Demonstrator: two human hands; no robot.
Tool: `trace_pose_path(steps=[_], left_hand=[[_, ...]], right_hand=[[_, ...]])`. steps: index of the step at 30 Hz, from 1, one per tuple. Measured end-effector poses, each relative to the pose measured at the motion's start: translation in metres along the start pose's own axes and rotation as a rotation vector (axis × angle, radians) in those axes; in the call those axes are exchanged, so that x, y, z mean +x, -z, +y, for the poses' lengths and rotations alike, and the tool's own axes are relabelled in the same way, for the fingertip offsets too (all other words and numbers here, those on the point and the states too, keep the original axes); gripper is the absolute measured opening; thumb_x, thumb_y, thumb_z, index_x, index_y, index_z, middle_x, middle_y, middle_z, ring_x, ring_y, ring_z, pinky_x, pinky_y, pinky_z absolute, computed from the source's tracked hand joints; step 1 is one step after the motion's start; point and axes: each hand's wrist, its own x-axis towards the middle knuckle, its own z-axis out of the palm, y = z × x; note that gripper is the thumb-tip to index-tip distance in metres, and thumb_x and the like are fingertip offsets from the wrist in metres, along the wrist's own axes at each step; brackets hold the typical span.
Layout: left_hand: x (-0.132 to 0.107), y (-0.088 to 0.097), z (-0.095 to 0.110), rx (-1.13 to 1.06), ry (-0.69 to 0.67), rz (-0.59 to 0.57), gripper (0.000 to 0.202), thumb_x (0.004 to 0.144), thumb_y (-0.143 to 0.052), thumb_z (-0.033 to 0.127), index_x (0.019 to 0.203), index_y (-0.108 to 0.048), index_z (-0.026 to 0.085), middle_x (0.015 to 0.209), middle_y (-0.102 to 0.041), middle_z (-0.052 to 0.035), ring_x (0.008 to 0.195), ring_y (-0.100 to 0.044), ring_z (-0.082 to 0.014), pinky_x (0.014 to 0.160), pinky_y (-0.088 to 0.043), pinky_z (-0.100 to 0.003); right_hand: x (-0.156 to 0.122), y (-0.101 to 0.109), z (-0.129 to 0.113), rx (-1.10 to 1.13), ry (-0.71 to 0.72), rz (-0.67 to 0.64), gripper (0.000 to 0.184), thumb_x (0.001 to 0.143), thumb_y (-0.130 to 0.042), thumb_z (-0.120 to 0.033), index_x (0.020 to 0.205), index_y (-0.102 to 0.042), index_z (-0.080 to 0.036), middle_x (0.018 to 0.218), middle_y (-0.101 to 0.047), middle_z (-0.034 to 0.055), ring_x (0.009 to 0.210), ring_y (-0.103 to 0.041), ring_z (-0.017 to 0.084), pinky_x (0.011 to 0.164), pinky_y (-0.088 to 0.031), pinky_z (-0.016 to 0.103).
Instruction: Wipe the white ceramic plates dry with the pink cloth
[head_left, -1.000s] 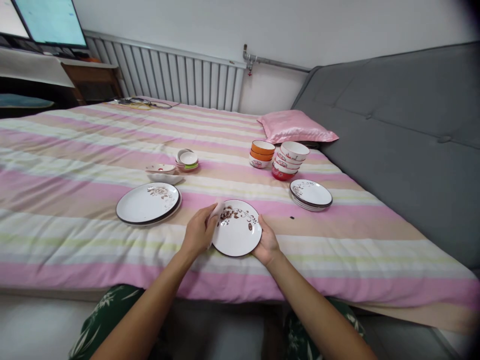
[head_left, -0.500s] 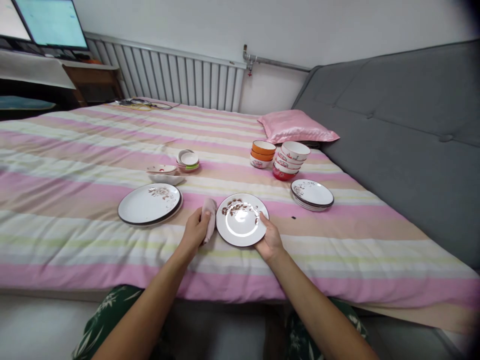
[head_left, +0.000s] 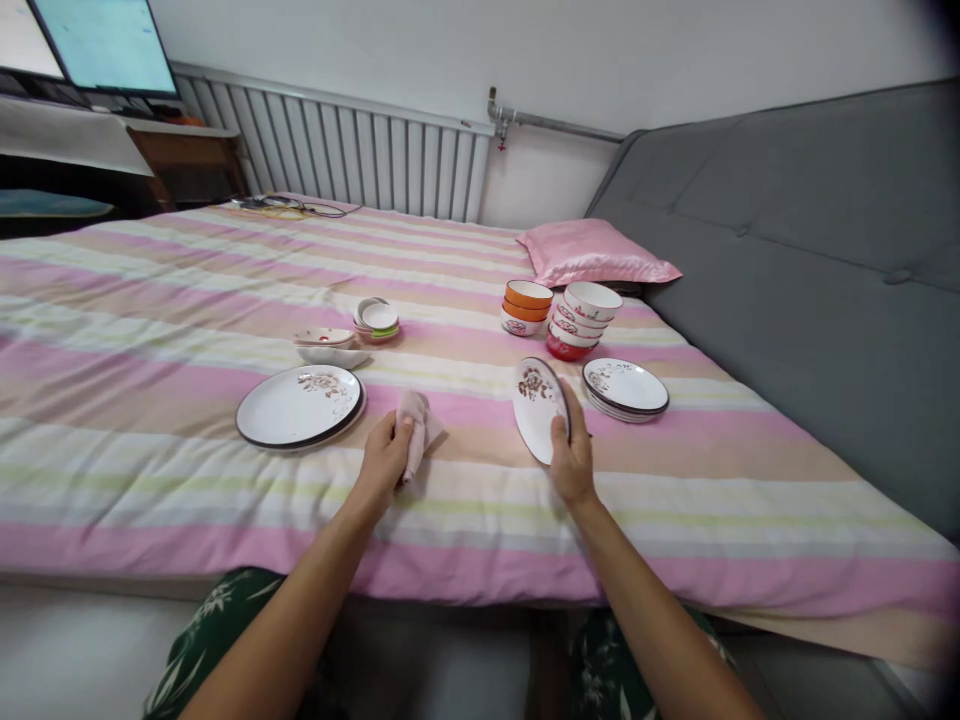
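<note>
My right hand [head_left: 573, 455] grips a white plate [head_left: 538, 415] by its right edge, thumb on the face. The plate has a dark rim and brown flowers, and it is tilted on edge above the bed. In my left hand [head_left: 386, 452] a pale pink cloth [head_left: 417, 430] is bunched, its loose end hanging to the right. Just right of the held plate lies a stack of matching round plates [head_left: 628, 385]. Left of the cloth are larger oval plates [head_left: 300, 408], one on another.
Behind stand orange and white bowls [head_left: 527, 300] and a taller bowl stack [head_left: 589, 318]. Small dishes [head_left: 379, 318] and shallow dishes [head_left: 330, 347] sit back left. A pink pillow [head_left: 596, 252] rests near the grey headboard [head_left: 787, 220]. Cables [head_left: 289, 207] lie on the far striped bedspread [head_left: 435, 245].
My right hand has moved right with the plate, away from the cloth, and turned it from nearly face-up to steeply tilted. My left hand has shifted slightly left, still holding the cloth.
</note>
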Motion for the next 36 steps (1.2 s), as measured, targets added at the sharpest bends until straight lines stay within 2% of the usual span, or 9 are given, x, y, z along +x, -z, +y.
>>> trace_pose_path(steps=[6,9,11,16,20,25,28,32,36], left_hand=[[0.005,0.006,0.002,-0.057,-0.006,0.143,0.023,0.076,-0.053,0.038,0.078,-0.058,0.015,0.066,-0.051,0.0015,0.059,-0.044,-0.0113,0.051,-0.033,-0.02],[0.01,0.012,0.002,-0.086,-0.021,0.223,0.021,0.076,-0.053,0.036,0.076,-0.057,0.016,0.065,-0.049,0.0024,0.057,-0.043,-0.0102,0.049,-0.033,-0.019],[0.012,0.015,0.001,-0.124,-0.009,0.249,0.021,0.075,-0.053,0.037,0.075,-0.056,0.016,0.062,-0.047,0.0036,0.054,-0.042,-0.0091,0.047,-0.032,-0.018],[0.011,0.016,0.004,-0.311,0.035,0.176,0.028,0.072,-0.06,0.041,0.083,-0.06,0.016,0.068,-0.054,0.002,0.058,-0.048,-0.0098,0.053,-0.039,-0.019],[0.001,0.006,0.012,-0.533,0.147,0.055,0.035,0.065,-0.069,0.042,0.086,-0.061,0.016,0.071,-0.06,0.0016,0.062,-0.054,-0.0105,0.057,-0.043,-0.02],[-0.02,-0.018,0.016,-0.654,0.234,-0.165,0.035,0.075,-0.062,0.039,0.1,-0.061,0.014,0.087,-0.066,-0.0044,0.076,-0.061,-0.0153,0.068,-0.049,-0.025],[-0.032,-0.03,0.016,-0.74,0.353,-0.232,0.034,0.08,-0.057,0.036,0.106,-0.06,0.015,0.094,-0.066,-0.0061,0.084,-0.062,-0.0176,0.076,-0.05,-0.029],[-0.043,-0.035,0.021,-0.815,0.544,-0.425,0.038,0.085,-0.044,0.042,0.108,-0.06,0.015,0.1,-0.066,-0.0097,0.092,-0.062,-0.0236,0.082,-0.05,-0.037],[-0.047,-0.032,0.022,-0.834,0.548,-0.499,0.038,0.083,-0.048,0.042,0.106,-0.061,0.015,0.103,-0.065,-0.01,0.099,-0.06,-0.0247,0.086,-0.047,-0.036]], right_hand=[[-0.026,-0.019,0.009,-0.243,0.085,-0.637,0.045,0.08,-0.05,-0.021,0.123,-0.05,-0.035,0.137,-0.042,-0.0062,0.129,-0.033,0.02,0.111,-0.017,0.045],[-0.041,-0.03,0.013,-0.436,0.19,-0.798,0.059,0.076,-0.046,-0.008,0.128,-0.044,-0.035,0.141,-0.036,-0.0032,0.131,-0.029,0.023,0.109,-0.019,0.048],[-0.048,-0.034,0.013,-0.532,0.239,-0.84,0.061,0.075,-0.049,-0.009,0.13,-0.042,-0.033,0.142,-0.034,0.0002,0.132,-0.027,0.025,0.109,-0.019,0.049],[-0.051,-0.036,0.007,-0.546,0.27,-0.851,0.058,0.077,-0.058,-0.036,0.132,-0.04,-0.03,0.143,-0.033,0.0065,0.131,-0.027,0.029,0.107,-0.017,0.052],[-0.051,-0.036,0.003,-0.449,0.208,-0.829,0.06,0.076,-0.058,-0.041,0.132,-0.04,-0.028,0.141,-0.037,0.007,0.131,-0.028,0.029,0.108,-0.015,0.052],[-0.051,-0.037,-0.003,-0.199,0.1,-0.593,0.073,0.08,-0.055,-0.038,0.141,-0.017,-0.024,0.146,-0.025,0.0079,0.133,-0.025,0.025,0.108,-0.02,0.047],[-0.051,-0.039,-0.005,-0.218,0.146,-0.513,0.086,0.075,-0.061,-0.04,0.142,-0.008,-0.026,0.15,-0.011,0.0063,0.136,-0.015,0.027,0.109,-0.015,0.049],[-0.052,-0.042,-0.004,-0.379,0.246,-0.489,0.085,0.065,-0.069,-0.046,0.137,-0.026,-0.03,0.151,0.0,0.0013,0.136,-0.001,0.033,0.108,-0.003,0.055],[-0.054,-0.044,-0.002,-0.441,0.243,-0.477,0.086,0.061,-0.07,-0.047,0.136,-0.031,-0.03,0.151,0.002,0.0014,0.136,-0.001,0.036,0.106,-0.004,0.057]])
